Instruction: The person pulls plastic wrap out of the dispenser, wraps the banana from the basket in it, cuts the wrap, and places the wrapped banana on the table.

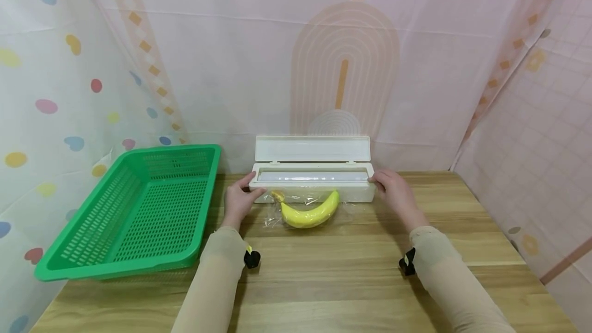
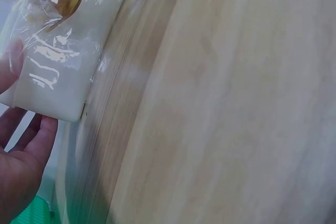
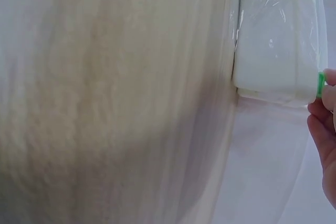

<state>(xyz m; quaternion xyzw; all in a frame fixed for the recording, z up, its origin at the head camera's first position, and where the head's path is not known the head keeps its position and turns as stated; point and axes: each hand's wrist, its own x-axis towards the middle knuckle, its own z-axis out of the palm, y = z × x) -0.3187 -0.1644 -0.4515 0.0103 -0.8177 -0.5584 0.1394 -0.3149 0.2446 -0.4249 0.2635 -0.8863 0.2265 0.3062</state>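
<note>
A white cling film dispenser [image 1: 314, 192] stands on the table with its lid [image 1: 312, 149] raised and a roll of film [image 1: 310, 176] inside. Clear film hangs down its front and lies over a yellow banana [image 1: 311, 217] in front of it. My left hand [image 1: 238, 202] grips the box's left end, thumb at the front and fingers around the side. At the right end, my right hand [image 1: 396, 195] pinches a small green slide cutter [image 3: 321, 85], best seen in the right wrist view. In the left wrist view, the film covers the banana's brown stem end [image 2: 68, 1].
On the left stands a large green perforated basket [image 1: 196, 251], close to my left forearm. Patterned curtains [image 1: 231, 76] enclose the wooden table [image 1: 324, 292] at the back and both sides. The open lid is near the back curtain.
</note>
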